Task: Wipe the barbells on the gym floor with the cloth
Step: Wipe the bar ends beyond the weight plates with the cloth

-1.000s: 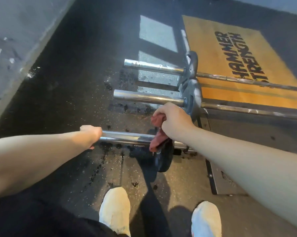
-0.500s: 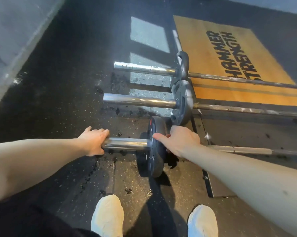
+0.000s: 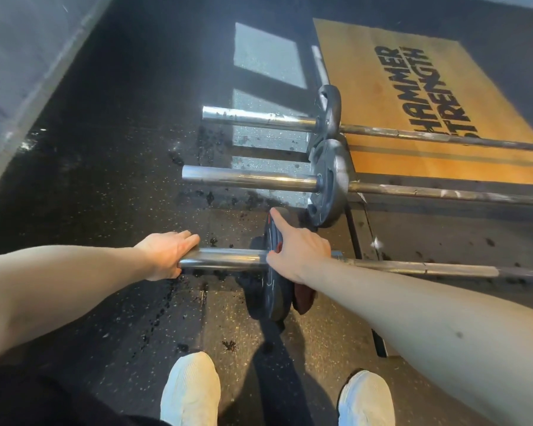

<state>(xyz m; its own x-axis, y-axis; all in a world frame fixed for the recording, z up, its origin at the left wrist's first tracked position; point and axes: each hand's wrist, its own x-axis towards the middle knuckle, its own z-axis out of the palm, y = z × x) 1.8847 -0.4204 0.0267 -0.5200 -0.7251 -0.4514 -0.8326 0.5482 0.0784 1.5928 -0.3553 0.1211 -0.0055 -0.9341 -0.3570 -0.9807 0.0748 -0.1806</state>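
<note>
On a speckled black rubber floor, three barbells lie side by side, each carrying one plate. All positions below are given from the black plate on the nearest barbell. This plate stands on edge just ahead of the person's two white shoes.

Left of the black plate, the left hand rests over the tip of the chrome sleeve, with its fingers nearly straight on top and the thumb below.

At the plate's right face, the right hand holds the red cloth bunched under its palm. The index finger stretches up along the plate's rim, the thumb touches the sleeve, and the other fingers curl out of sight. A fold of the cloth hangs below the wrist, against the plate.

Beyond the black plate lies the middle barbell, whose grey plate sits just beside the black plate's top edge. Behind it lies the far barbell with a second grey plate. Further beyond and to the right, an orange platform reads HAMMER STRENGTH.
</note>
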